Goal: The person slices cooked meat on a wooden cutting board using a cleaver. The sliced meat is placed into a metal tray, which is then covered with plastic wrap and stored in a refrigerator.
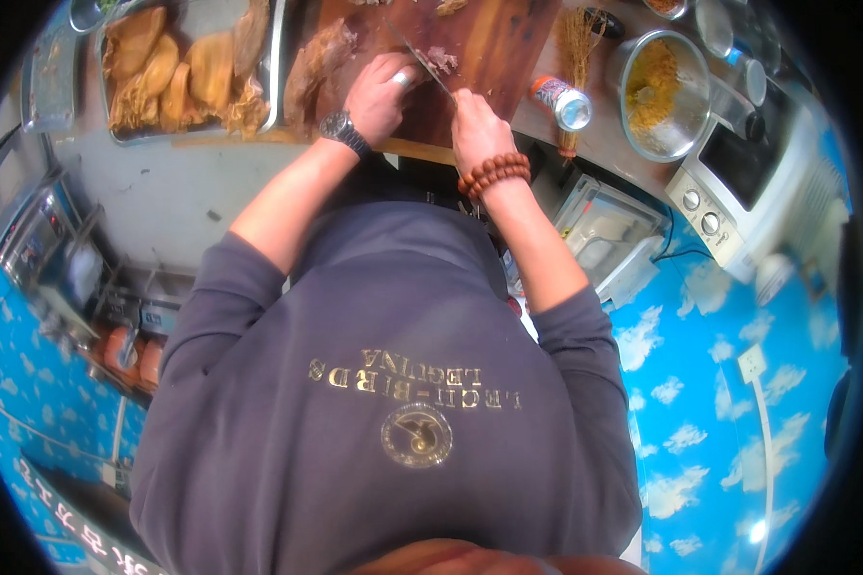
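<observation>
My right hand [480, 129], with a beaded bracelet at its wrist, grips a kitchen knife [426, 63] by the handle. Its blade points away and to the left over a wooden cutting board [507, 43]. Close to the left of the blade, the curled fingers of my left hand [381, 93] press on a piece of meat [418, 76], mostly hidden beneath them. That hand wears a ring and a watch. Small cut meat bits [442, 59] lie just right of the blade. Further left on the board rests a larger chunk of cooked meat [320, 68].
A metal tray [276, 65] of yellow-brown cooked meat pieces [210, 70] stands left of the board. Rightward are a drink can [564, 104], a straw brush [575, 47], a steel bowl [629, 108] holding yellow powder [651, 79], and a microwave oven [719, 198].
</observation>
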